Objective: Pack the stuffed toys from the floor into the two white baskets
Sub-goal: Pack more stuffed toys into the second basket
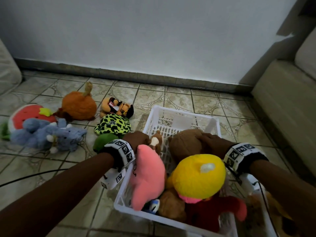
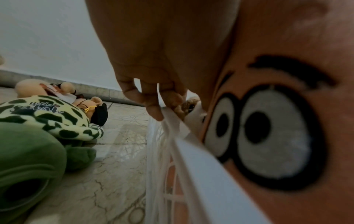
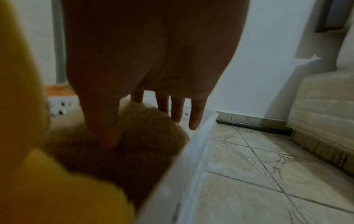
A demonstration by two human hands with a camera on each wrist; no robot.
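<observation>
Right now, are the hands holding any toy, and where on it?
The right hand rests on the top of the brown plush, fingers straight. The left hand grips the white basket rim, not a toy.

Head looks down; both wrists closely share the basket (image 1: 181, 113).

Both forearms are bare, with no sleeves in sight. Each wrist carries a black strap (image 1: 118, 159) faced with white square panels printed with black coded markers. A white camera unit (image 1: 113, 178) bearing similar markers hangs below the left wrist; a thin black cable (image 1: 262, 195) trails from the right wrist's white unit.
</observation>
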